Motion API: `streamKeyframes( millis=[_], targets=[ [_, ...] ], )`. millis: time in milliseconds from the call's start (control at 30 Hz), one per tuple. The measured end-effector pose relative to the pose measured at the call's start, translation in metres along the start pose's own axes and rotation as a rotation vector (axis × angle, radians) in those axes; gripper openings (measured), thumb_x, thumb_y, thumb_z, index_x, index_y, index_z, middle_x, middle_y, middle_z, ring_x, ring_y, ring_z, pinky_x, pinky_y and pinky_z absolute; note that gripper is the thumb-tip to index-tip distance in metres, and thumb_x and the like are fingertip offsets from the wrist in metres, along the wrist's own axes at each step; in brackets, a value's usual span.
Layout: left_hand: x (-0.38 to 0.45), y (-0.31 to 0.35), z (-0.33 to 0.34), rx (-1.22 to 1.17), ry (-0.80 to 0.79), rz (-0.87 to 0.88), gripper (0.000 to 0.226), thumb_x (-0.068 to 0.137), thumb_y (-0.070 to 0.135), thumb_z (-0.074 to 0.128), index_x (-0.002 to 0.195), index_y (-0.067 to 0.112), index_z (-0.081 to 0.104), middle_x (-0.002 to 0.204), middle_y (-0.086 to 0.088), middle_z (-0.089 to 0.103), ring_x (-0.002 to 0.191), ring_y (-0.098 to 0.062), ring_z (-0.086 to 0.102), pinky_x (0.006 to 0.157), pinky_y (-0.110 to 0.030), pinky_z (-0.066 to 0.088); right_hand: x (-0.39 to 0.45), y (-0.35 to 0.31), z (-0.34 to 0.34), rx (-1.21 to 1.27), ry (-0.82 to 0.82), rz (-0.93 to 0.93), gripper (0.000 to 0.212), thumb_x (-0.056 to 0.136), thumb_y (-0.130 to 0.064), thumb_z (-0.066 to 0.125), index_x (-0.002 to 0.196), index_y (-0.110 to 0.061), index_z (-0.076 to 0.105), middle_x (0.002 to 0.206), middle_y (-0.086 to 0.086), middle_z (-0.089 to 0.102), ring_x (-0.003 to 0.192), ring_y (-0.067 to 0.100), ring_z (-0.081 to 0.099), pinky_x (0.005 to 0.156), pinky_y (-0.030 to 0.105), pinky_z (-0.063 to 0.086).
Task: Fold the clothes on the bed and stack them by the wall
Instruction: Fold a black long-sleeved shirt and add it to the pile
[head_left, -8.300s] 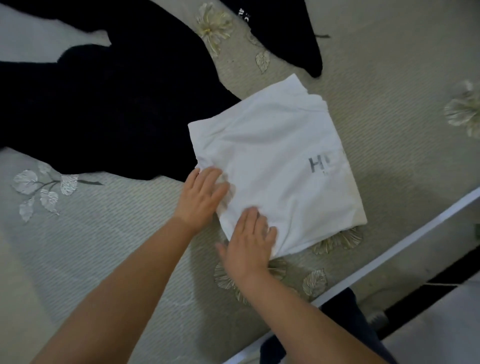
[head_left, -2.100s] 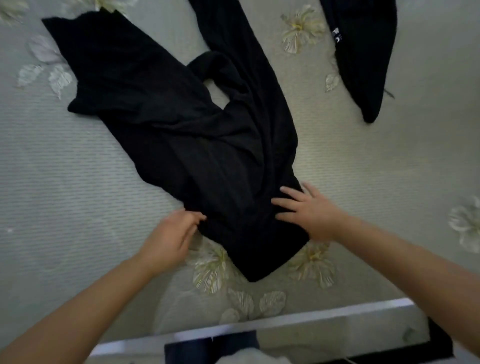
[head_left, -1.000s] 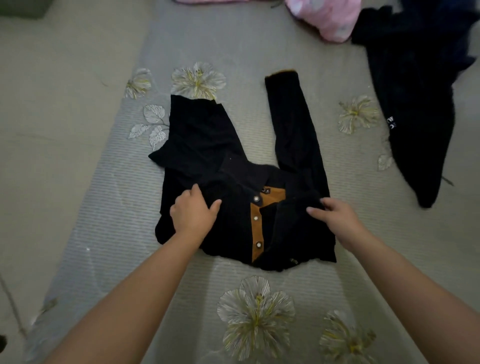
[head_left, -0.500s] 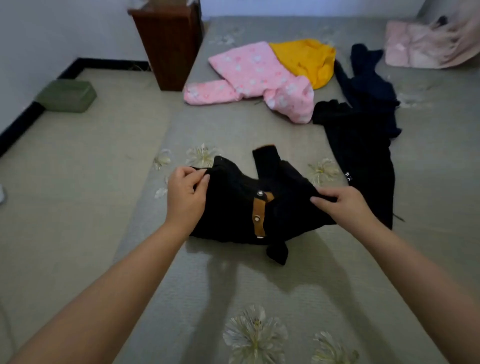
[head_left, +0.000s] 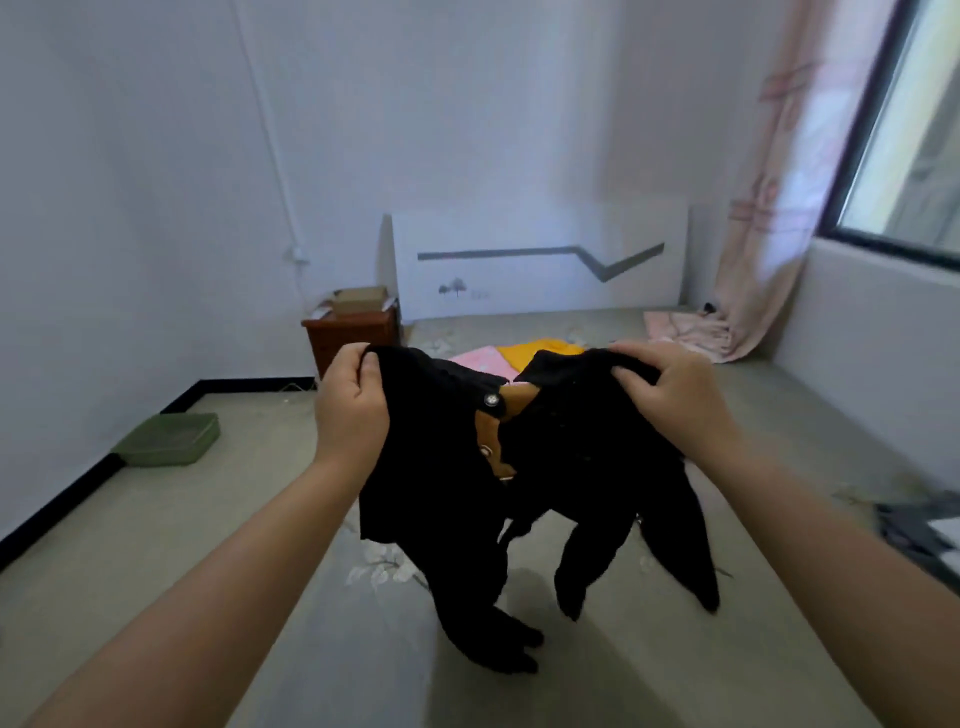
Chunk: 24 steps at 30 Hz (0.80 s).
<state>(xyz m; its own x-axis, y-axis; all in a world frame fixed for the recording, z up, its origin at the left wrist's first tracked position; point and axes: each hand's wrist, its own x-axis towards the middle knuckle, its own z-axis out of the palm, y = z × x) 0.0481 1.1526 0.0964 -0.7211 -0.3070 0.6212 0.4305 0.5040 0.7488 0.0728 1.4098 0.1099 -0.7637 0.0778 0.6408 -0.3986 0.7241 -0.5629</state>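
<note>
A black top (head_left: 436, 467) with a tan button placket hangs in the air over the bed (head_left: 597, 665), sleeves dangling down. My left hand (head_left: 350, 410) grips its left shoulder, and my right hand (head_left: 670, 395) grips its right shoulder. Behind the top, parts of a pink garment (head_left: 475, 359) and a yellow garment (head_left: 540, 349) lie on the bed. A dark garment (head_left: 914, 525) lies blurred at the bed's right edge.
The white headboard (head_left: 540, 260) stands at the far wall. A brown nightstand (head_left: 350, 335) with a cardboard box sits left of it. A green box (head_left: 169, 439) lies on the floor at left. A pink curtain (head_left: 758, 208) hangs by the window at right.
Both hands have lifted the black top off the bed and hold it up by the shoulders. The view has tilted up toward the far wall.
</note>
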Motion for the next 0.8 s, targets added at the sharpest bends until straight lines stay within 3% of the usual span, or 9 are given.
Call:
streamKeyframes(
  millis=[133, 267, 433, 600, 700, 800],
  targets=[
    [0.016, 0.057, -0.044, 0.017, 0.054, 0.137, 0.017, 0.095, 0.004, 0.041, 0.082, 0.006, 0.052, 0.065, 0.004, 0.044, 0.069, -0.018, 0.042, 0.055, -0.025, 0.023, 0.001, -0.052, -0.063, 0.026, 0.145, -0.076, 0.023, 0.081, 0.006, 0.061, 0.101, -0.002, 0.069, 0.098, 0.01, 0.069, 0.089, 0.015, 0.058, 0.08, 0.007, 0.034],
    [0.012, 0.103, -0.077, 0.215, -0.057, 0.39, 0.019, 0.093, 0.009, 0.048, 0.086, -0.005, 0.06, 0.081, -0.016, 0.059, 0.076, -0.019, 0.044, 0.061, -0.02, 0.022, -0.008, -0.092, -0.106, -0.074, 0.25, -0.149, 0.021, 0.079, 0.008, 0.061, 0.098, 0.002, 0.07, 0.1, 0.019, 0.069, 0.094, 0.028, 0.063, 0.081, 0.013, 0.036],
    [-0.004, 0.124, -0.097, 0.342, -0.196, 0.521, 0.021, 0.088, 0.016, 0.059, 0.089, -0.004, 0.066, 0.09, -0.018, 0.065, 0.085, -0.029, 0.056, 0.069, -0.019, 0.027, -0.034, -0.098, -0.132, -0.256, 0.186, -0.127, 0.019, 0.082, 0.001, 0.06, 0.099, 0.001, 0.069, 0.099, 0.021, 0.067, 0.096, 0.033, 0.06, 0.084, 0.028, 0.038],
    [-0.039, 0.093, -0.092, 0.411, -0.293, 0.49, 0.022, 0.092, 0.019, 0.053, 0.091, -0.001, 0.061, 0.087, -0.02, 0.065, 0.082, -0.034, 0.06, 0.067, -0.028, 0.033, -0.08, -0.067, -0.132, -0.328, 0.057, -0.082, 0.018, 0.081, -0.004, 0.064, 0.097, -0.001, 0.071, 0.099, 0.017, 0.07, 0.096, 0.03, 0.062, 0.083, 0.03, 0.04],
    [-0.058, 0.057, -0.07, 0.513, -0.45, 0.342, 0.024, 0.095, 0.025, 0.046, 0.092, 0.001, 0.051, 0.085, -0.024, 0.061, 0.081, -0.039, 0.058, 0.064, -0.035, 0.035, -0.098, -0.033, -0.11, -0.354, -0.058, -0.048, 0.018, 0.081, -0.006, 0.065, 0.097, -0.001, 0.071, 0.101, 0.018, 0.07, 0.098, 0.032, 0.063, 0.086, 0.034, 0.041],
    [-0.071, 0.015, -0.039, 0.574, -0.636, 0.171, 0.03, 0.09, 0.032, 0.055, 0.086, 0.002, 0.056, 0.081, -0.017, 0.059, 0.081, -0.032, 0.056, 0.063, -0.032, 0.033, -0.107, 0.012, -0.079, -0.307, -0.182, 0.055, 0.02, 0.082, -0.007, 0.064, 0.1, -0.003, 0.07, 0.104, 0.016, 0.069, 0.101, 0.031, 0.062, 0.088, 0.034, 0.04]
  ],
)
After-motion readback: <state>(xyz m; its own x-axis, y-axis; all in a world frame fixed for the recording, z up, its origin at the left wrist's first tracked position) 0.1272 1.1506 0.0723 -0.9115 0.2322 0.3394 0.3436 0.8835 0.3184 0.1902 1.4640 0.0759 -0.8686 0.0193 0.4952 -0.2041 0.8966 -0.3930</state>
